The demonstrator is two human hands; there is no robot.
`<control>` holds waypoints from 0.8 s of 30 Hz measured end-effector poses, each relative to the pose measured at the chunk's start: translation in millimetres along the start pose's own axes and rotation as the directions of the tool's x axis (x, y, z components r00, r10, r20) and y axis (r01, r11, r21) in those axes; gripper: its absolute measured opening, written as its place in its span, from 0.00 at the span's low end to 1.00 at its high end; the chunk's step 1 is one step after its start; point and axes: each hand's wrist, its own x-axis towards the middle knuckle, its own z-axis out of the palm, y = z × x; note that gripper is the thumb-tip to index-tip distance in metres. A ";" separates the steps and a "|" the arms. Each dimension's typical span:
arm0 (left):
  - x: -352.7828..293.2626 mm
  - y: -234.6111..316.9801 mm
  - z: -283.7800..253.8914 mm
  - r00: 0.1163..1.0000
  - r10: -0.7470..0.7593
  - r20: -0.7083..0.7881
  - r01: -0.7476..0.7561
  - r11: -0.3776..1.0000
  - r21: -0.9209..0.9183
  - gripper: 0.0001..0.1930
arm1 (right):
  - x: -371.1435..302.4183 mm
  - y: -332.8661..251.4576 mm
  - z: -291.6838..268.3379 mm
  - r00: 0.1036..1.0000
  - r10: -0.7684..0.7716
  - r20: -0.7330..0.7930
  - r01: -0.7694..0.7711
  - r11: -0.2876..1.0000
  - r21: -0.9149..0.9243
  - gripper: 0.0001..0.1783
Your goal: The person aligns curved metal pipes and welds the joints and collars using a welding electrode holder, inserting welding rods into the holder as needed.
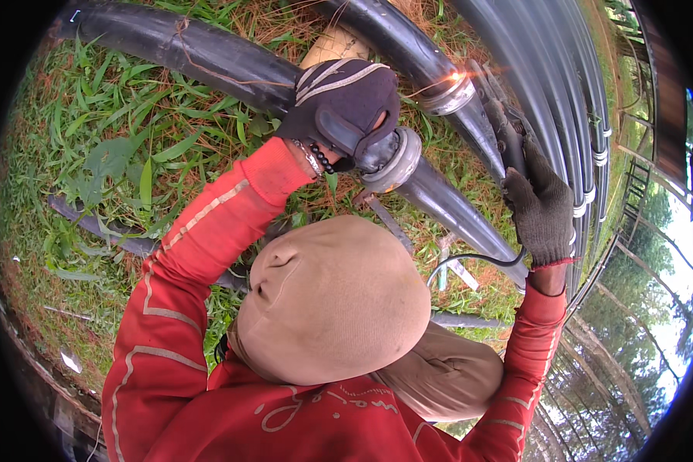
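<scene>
My left hand (343, 108), in a dark glove with pale stripes, is closed over a black pipe (208, 65), just beside a metal collar (395, 163) on it. Its fingertips are partly hidden. My right hand (543, 204), in a dark knit glove, grips a dark, long-bodied hand tool (508, 138); I cannot make out its exact kind. A black cable (481, 258) curves away below that hand. The tool's far end is at a second black pipe (389, 35), where a bright orange glow (456, 75) shows at the edge of another metal collar (450, 98).
Several long black pipes (547, 77) run side by side at the right, bound with pale ties. A light wooden piece (336, 46) lies under the pipes. Grass (115, 162) covers the ground, with a flat metal bar (389, 223) near my knee (335, 296).
</scene>
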 end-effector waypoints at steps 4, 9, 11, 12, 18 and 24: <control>-0.6 0.7 -2.4 1.000 -0.008 0.009 0.008 1.000 -0.015 0.23 | 0.9 0.5 -2.4 0.998 0.039 0.046 -0.037 0.999 -0.029 0.33; -2.6 2.1 -3.5 1.000 0.003 -0.001 -0.003 1.000 0.017 0.22 | -1.0 1.3 -0.2 1.000 0.008 -0.008 -0.008 1.000 0.008 0.33; -1.7 3.9 -0.6 1.000 -0.010 -0.026 0.011 1.000 0.026 0.19 | -1.1 -0.4 -1.3 1.000 0.017 0.007 -0.017 1.000 -0.009 0.32; -1.3 4.2 0.4 1.000 -0.010 -0.026 0.011 1.000 0.027 0.19 | -1.2 -2.1 -1.3 1.000 0.017 0.007 -0.017 1.000 -0.008 0.32; -1.7 0.0 7.5 0.995 0.022 -0.099 -0.019 0.999 0.028 0.16 | -0.7 -2.3 -4.0 0.998 0.041 0.051 -0.039 0.998 -0.038 0.33; -2.3 1.8 0.8 0.998 0.023 -0.051 -0.023 1.000 0.009 0.18 | -0.8 3.2 -2.8 0.998 0.047 0.032 -0.046 0.997 -0.055 0.34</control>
